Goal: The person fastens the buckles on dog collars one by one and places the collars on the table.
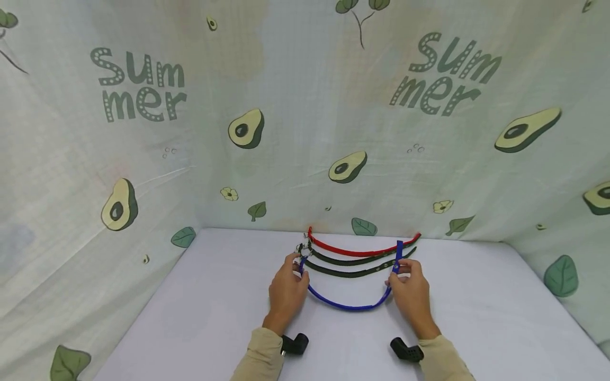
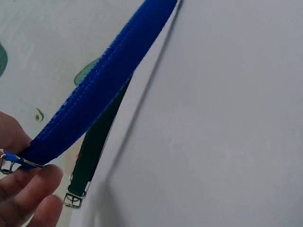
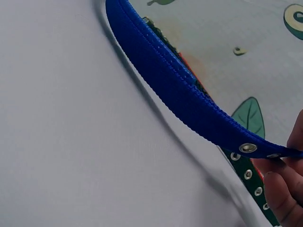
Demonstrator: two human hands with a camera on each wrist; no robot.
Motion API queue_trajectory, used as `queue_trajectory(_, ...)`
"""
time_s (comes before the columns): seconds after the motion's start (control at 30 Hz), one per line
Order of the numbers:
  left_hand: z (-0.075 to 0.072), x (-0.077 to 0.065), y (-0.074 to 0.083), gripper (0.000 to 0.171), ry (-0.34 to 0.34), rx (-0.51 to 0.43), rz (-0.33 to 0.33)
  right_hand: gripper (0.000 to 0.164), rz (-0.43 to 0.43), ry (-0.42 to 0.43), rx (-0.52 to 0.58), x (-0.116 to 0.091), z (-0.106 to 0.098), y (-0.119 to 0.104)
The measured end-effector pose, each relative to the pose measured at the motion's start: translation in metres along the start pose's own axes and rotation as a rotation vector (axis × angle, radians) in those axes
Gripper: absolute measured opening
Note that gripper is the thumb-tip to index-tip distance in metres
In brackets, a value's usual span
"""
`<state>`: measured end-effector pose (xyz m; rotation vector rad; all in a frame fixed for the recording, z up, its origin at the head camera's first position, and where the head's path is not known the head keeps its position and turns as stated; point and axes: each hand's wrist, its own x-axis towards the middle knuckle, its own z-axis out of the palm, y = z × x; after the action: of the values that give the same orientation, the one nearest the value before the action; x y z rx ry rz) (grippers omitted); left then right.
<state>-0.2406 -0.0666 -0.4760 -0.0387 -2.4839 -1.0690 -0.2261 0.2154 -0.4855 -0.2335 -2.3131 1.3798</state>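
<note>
A blue collar (image 1: 350, 307) with metal eyelets and a small buckle is held by both hands, its middle sagging toward me in a curve. My left hand (image 1: 287, 288) pinches the buckle end between thumb and fingers; the left wrist view shows the buckle just past the fingertips. The eyelet end is pinched by my right hand (image 1: 411, 292), and its tip sticks up beyond the fingers. Behind it lie two dark green collars, the nearer one (image 1: 350, 274) and the farther one (image 1: 345, 261), and a red collar (image 1: 362, 254) at the back.
A white table (image 1: 200, 317) runs back to a hanging cloth (image 1: 295, 116) printed with avocados and leaves. Black wrist devices sit by both sleeves, one at the left (image 1: 295, 344) and one at the right (image 1: 406, 350).
</note>
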Motion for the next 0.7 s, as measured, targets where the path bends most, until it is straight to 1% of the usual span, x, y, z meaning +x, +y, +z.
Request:
queue_trajectory(0.07,0.001,0.000,-0.001,0.045,-0.033,-0.071,-0.048,0.044,-0.002,-0.002,0.009,-0.001,0.002,-0.001)
queue_trajectory(0.2,0.002,0.002,-0.002,0.034,-0.093,-0.258,-0.147,0.049,-0.018,0.006,0.010,-0.003,0.004,0.000)
queue_trajectory(0.3,0.001,0.003,-0.002,0.028,-0.112,-0.388,-0.187,0.049,-0.042,-0.006,0.008,-0.004,0.005,0.000)
queue_trajectory(0.33,0.001,0.003,-0.002,0.026,-0.112,-0.416,-0.193,0.049,-0.051,-0.013,0.008,-0.005,0.006,0.001)
queue_trajectory(0.43,0.000,0.004,-0.002,0.027,-0.098,-0.468,-0.199,0.049,-0.073,-0.038,0.006,-0.007,0.008,0.000)
queue_trajectory(0.57,-0.001,0.003,-0.002,0.031,-0.076,-0.490,-0.206,0.049,-0.090,-0.060,0.014,-0.009,0.012,-0.001)
queue_trajectory(0.63,-0.002,0.003,-0.002,0.032,-0.086,-0.509,-0.205,0.048,-0.097,-0.065,0.019,-0.010,0.013,-0.002)
queue_trajectory(0.7,-0.003,0.003,-0.001,0.034,-0.114,-0.542,-0.201,0.048,-0.104,-0.061,0.018,-0.010,0.014,-0.002)
